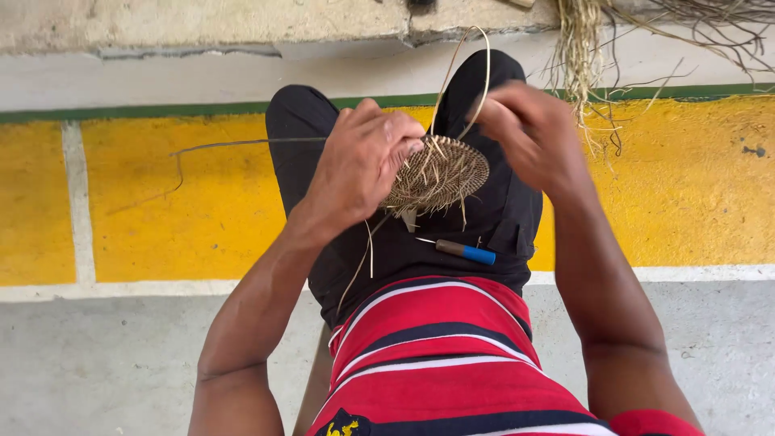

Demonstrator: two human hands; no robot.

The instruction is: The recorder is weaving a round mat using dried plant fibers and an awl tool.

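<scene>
Striped shirt (440, 355) nearest; beyond, a woven disc (440, 173) is steadied by the closed left hand (363, 157), while a fibre strand (476, 73) is pinched by the right hand (529, 133) for weaving.

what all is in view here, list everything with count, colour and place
woven disc: one, tan straw, over the lap, between both hands
loose strand: one, pale, looping up from the disc
thin stick: one, dark, running left from the left hand
tool: one, blue handle, lying on the lap
fibre bundle: one, dry straw colour, top right by the wall
floor band: one, yellow, across the middle
shorts: black, on the legs
shirt: red striped, bottom centre
left hand: gripping the disc's left edge
right hand: pinching the strand at the disc's right
</scene>
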